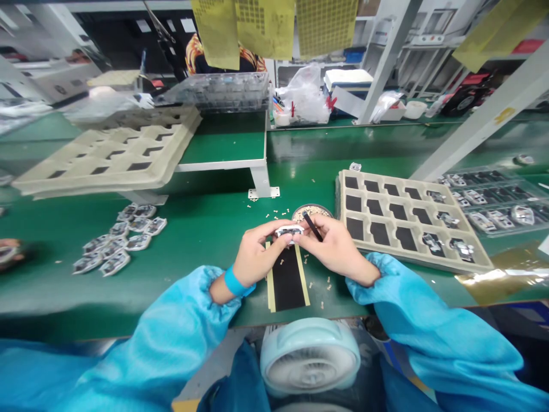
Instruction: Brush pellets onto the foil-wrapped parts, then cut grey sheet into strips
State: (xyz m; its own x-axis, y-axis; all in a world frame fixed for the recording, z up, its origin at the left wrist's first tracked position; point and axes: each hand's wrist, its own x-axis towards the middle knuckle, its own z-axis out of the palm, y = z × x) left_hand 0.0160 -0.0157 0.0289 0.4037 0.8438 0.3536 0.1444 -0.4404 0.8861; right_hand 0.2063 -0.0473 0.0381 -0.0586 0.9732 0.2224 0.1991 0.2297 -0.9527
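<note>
At the centre of the frame, the left hand pinched a small white-edged part; the right hand steadied it while gripping a dark stick, probably to avoid setting it down. The round dish of tiny pieces (some lay scattered on the bench) sat just beyond, presumably for easy reach.

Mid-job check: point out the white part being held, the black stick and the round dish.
White part [289,230]: head view, middle of its facing side.
Black stick [313,226]: head view, middle of its shaft.
Round dish [311,205]: head view, far rim.
</note>
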